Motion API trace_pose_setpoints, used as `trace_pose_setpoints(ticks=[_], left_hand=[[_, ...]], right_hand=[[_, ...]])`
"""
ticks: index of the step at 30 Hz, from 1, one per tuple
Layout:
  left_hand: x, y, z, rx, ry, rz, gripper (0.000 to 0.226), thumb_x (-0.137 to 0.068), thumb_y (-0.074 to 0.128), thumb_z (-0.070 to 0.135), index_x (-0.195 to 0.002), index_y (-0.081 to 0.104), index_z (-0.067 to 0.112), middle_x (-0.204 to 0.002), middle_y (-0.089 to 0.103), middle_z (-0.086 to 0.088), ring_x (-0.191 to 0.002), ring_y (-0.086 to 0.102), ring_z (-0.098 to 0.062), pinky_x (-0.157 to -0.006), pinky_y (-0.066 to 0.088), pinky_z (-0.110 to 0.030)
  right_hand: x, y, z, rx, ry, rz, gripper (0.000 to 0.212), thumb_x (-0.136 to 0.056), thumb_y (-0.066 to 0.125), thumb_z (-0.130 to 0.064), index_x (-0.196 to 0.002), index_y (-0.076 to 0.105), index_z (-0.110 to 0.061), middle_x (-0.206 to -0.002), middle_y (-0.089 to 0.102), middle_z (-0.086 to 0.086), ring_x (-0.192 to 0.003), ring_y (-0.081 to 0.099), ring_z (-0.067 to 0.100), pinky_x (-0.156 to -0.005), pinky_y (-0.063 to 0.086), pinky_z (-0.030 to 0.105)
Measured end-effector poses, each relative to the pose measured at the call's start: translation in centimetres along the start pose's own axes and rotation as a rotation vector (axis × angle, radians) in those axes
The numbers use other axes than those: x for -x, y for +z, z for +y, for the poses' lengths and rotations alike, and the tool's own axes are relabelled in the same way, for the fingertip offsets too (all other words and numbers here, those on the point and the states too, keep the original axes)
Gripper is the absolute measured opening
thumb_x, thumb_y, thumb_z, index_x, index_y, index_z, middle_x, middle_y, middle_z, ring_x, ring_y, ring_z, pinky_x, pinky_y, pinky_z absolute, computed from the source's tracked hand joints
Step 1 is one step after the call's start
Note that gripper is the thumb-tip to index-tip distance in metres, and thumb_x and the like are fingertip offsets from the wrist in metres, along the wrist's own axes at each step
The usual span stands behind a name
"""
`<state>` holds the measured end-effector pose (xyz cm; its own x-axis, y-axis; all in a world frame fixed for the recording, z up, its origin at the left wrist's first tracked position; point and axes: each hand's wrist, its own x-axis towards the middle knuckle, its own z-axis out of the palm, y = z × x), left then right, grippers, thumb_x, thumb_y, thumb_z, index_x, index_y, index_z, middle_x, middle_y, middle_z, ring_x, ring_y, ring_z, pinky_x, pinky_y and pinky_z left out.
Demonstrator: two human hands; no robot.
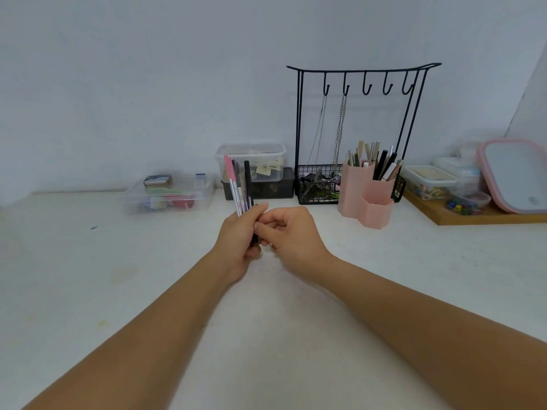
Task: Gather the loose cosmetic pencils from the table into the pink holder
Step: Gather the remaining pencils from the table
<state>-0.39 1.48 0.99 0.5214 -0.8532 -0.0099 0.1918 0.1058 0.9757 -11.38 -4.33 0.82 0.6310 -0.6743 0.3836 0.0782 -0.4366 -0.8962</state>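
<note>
Overhead, a pale wall (148, 84) backs the stained white table (88, 276).

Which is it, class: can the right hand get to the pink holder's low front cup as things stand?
Probably yes. The right hand is beside the left hand, which grips the pencils; bare table lies between it and the pink holder.
</note>
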Motion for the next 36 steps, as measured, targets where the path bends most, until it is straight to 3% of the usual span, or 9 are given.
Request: trace_pose_setpoints(ticks=[5,7,11,16,20,26,29,33,36], left_hand=[[-0.3,-0.3,0.0,-0.058,0.08,0.136,0.019,-0.093,0.057,0.018,-0.075,0.058,0.01,-0.055,0.057,-0.005,-0.048,0.053,-0.015,-0.037,0.033,-0.023],[-0.6,-0.9,0.3,-0.033,0.073,0.193,0.024,-0.095,0.056,0.021,-0.072,0.056,0.015,-0.055,0.059,-0.001,-0.049,0.056,-0.014,-0.037,0.035,-0.021],[-1.0,-1.5,0.5,-0.009,0.031,0.228,0.027,-0.101,0.056,0.03,-0.078,0.052,0.018,-0.055,0.058,0.003,-0.049,0.06,-0.012,-0.037,0.035,-0.021],[-0.9,-1.4,0.6,-0.048,-0.007,0.202,0.038,-0.099,0.063,0.039,-0.073,0.042,0.021,-0.048,0.036,0.007,-0.043,0.032,-0.01,-0.035,0.024,-0.02],[-0.6,-1.2,0.8,-0.074,-0.023,0.171,0.04,-0.096,0.067,0.041,-0.073,0.041,0.022,-0.05,0.031,0.007,-0.043,0.025,-0.01,-0.035,0.022,-0.021],[-0.5,-0.9,0.7,-0.115,-0.022,0.154,0.04,-0.097,0.065,0.043,-0.074,0.039,0.023,-0.051,0.032,0.007,-0.043,0.026,-0.01,-0.037,0.021,-0.022],[-0.3,-0.6,0.5,-0.113,-0.009,0.143,0.039,-0.096,0.065,0.045,-0.075,0.04,0.023,-0.051,0.033,0.008,-0.043,0.028,-0.009,-0.037,0.023,-0.021],[0.2,0.3,0.5,0.038,-0.02,0.088,0.036,-0.09,0.07,0.05,-0.083,0.054,0.019,-0.05,0.033,0.009,-0.042,0.029,-0.007,-0.035,0.022,-0.019],[0.5,0.9,0.5,0.108,0.01,0.074,0.05,-0.077,0.076,0.057,-0.096,0.064,0.013,-0.05,0.034,0.01,-0.042,0.028,-0.006,-0.035,0.023,-0.019]], right_hand=[[-0.4,-0.3,0.3,0.139,-0.047,0.08,0.013,-0.092,0.067,-0.016,-0.084,0.077,-0.014,-0.064,0.067,-0.005,-0.056,0.058,0.004,-0.057,0.048,0.024],[-0.6,-0.8,0.7,0.41,-0.069,0.137,0.007,-0.089,0.068,-0.026,-0.09,0.074,-0.021,-0.073,0.065,-0.01,-0.063,0.057,0.004,-0.06,0.047,0.024],[-0.5,-1.1,1.5,0.874,-0.026,-0.003,0.025,-0.081,0.072,-0.048,-0.09,0.068,-0.025,-0.088,0.059,-0.008,-0.078,0.054,0.011,-0.062,0.04,0.026],[-0.7,-1.1,1.2,0.884,0.01,0.007,0.015,-0.084,0.071,-0.036,-0.083,0.069,-0.021,-0.086,0.065,-0.005,-0.077,0.06,0.015,-0.066,0.05,0.031],[-0.6,-1.3,0.6,0.97,0.044,-0.001,0.014,-0.085,0.066,-0.029,-0.078,0.067,-0.016,-0.078,0.066,0.001,-0.069,0.063,0.021,-0.064,0.057,0.036],[-0.8,-1.3,0.1,1.135,-0.025,-0.017,0.035,-0.087,0.059,-0.023,-0.06,0.037,-0.018,-0.058,0.041,0.0,-0.049,0.039,0.016,-0.044,0.023,0.028],[-1.0,-1.6,0.3,0.967,0.027,0.1,0.036,-0.087,0.062,-0.026,-0.056,0.05,-0.012,-0.051,0.047,0.004,-0.046,0.041,0.018,-0.046,0.037,0.03],[-1.3,-2.2,-0.2,0.319,0.043,0.347,0.027,-0.09,0.067,-0.021,-0.067,0.072,-0.007,-0.063,0.069,0.01,-0.052,0.056,0.013,-0.058,0.053,0.032],[-1.0,-1.8,-0.6,-0.094,0.133,0.276,0.017,-0.093,0.067,-0.02,-0.081,0.078,-0.014,-0.072,0.074,0.001,-0.057,0.06,0.002,-0.054,0.05,0.018]])
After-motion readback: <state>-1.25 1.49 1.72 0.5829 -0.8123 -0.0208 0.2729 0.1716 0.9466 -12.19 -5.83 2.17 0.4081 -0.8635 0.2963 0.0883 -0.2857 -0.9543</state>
